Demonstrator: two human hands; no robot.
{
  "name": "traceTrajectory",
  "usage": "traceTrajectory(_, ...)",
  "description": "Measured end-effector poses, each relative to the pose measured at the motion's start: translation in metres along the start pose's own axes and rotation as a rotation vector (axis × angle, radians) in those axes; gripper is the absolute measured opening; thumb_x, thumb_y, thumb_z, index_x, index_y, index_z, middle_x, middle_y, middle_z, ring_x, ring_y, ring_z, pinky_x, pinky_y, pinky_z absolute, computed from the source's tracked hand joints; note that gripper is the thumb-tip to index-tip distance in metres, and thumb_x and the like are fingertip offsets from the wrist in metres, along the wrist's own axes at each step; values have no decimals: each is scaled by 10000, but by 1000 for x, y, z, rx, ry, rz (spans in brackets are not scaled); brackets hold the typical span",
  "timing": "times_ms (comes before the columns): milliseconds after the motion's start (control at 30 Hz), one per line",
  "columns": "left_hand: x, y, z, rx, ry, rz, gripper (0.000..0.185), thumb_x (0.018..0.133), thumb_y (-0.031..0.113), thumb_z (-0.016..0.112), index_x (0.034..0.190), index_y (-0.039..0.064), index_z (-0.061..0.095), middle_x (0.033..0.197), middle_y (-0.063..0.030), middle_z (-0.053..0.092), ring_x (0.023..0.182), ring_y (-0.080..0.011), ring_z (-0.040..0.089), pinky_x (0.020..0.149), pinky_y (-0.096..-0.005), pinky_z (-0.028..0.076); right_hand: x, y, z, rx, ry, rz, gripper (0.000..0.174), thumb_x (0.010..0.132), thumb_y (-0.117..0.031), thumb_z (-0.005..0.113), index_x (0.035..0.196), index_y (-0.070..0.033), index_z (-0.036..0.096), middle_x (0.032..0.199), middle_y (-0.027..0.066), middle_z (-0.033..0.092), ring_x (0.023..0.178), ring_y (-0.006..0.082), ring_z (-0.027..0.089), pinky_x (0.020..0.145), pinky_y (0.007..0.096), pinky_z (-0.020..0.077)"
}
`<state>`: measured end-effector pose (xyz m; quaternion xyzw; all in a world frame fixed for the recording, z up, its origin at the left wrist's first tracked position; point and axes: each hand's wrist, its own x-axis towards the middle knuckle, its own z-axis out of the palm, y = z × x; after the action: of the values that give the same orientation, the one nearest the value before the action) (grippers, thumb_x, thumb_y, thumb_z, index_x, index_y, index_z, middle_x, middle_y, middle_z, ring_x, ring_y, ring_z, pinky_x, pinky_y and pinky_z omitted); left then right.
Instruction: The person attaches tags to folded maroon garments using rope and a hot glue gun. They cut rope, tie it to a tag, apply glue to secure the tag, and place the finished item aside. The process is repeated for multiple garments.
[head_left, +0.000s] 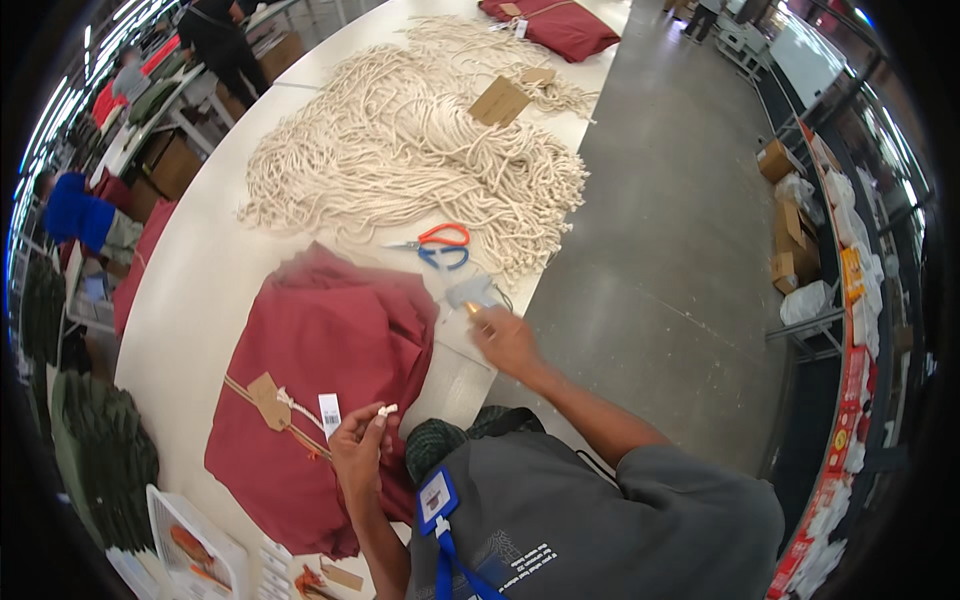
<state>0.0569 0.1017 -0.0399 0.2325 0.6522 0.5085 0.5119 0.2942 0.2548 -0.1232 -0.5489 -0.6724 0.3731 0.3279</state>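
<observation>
My left hand (358, 442) pinches the knotted end of a white cotton cord (387, 410) between thumb and fingers. The cord runs to a kraft paper hang tag (268, 402) on a folded maroon fabric bundle (330, 330), which is tied with thin string. Beside the cord, a white barcode label (329, 414) lies on the fabric. My right hand (506, 341), blurred, grips a small gold-coloured object (472, 308), too blurred to name. Just beyond it is a blurred grey item (477, 290). Scissors (444, 246) with one red and one blue handle lie above the bundle.
A large heap of cream cords (405, 150) covers the table's far half, with a cardboard piece (499, 101) on top. Another maroon bundle (559, 26) lies beyond. A white plastic basket (199, 551) and dark green folded fabric (105, 457) are at lower left. People work at left.
</observation>
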Motion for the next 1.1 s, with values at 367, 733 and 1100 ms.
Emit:
traceTrajectory(367,-1,-4,-5,-203,16,-41,250,975,24,559,1202,-38,643,899,-117,725,681,-94,622,596,-221,508,41,37,27,-356,247,-228,317,799,-154,726,1091,-42,672,1064,180,616,1001,372,580,860,481,484)
traceTrajectory(733,-13,-2,-12,-357,27,-2,244,1000,82,572,1206,-34,636,906,-118,724,685,-103,626,589,-233,497,192,55,36,-540,-48,-144,352,845,-130,637,1189,-103,705,1122,173,692,1052,361,652,909,444,519)
traceTrajectory(1100,-12,-4,-27,-537,-28,-39,332,1045,112,499,1329,-38,581,905,-128,724,665,-107,609,618,-232,505,215,77,41,-718,-289,-267,391,806,-143,674,1191,-79,685,1091,189,674,1038,369,649,891,452,523)
